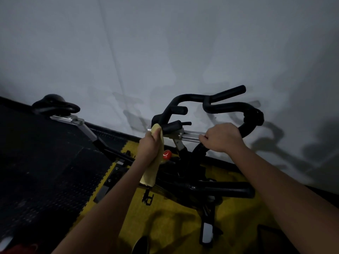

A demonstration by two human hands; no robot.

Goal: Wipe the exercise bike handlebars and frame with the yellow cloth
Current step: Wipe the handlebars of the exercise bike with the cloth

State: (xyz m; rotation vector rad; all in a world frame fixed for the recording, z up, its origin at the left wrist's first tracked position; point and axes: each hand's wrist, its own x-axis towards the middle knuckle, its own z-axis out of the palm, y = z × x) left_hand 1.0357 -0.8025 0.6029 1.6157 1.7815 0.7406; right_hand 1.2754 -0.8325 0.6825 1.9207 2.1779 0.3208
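The exercise bike stands in front of me against a pale wall, its black handlebars [225,105] curving across the middle of the view. My left hand [149,145] grips the yellow cloth [156,158] and holds its top end against the left handlebar grip near the silver slider rail [190,135]. The rest of the cloth hangs down below my wrist. My right hand [222,137] is curled round the near right bend of the handlebars. The black frame [192,171] drops away beneath both hands.
A red knob [167,154] sits on the frame just under the cloth. The black saddle [55,105] is at the left on a silver post. Yellow floor mat [174,226] lies under the bike, dark rubber flooring [45,171] to the left. The wall is close behind.
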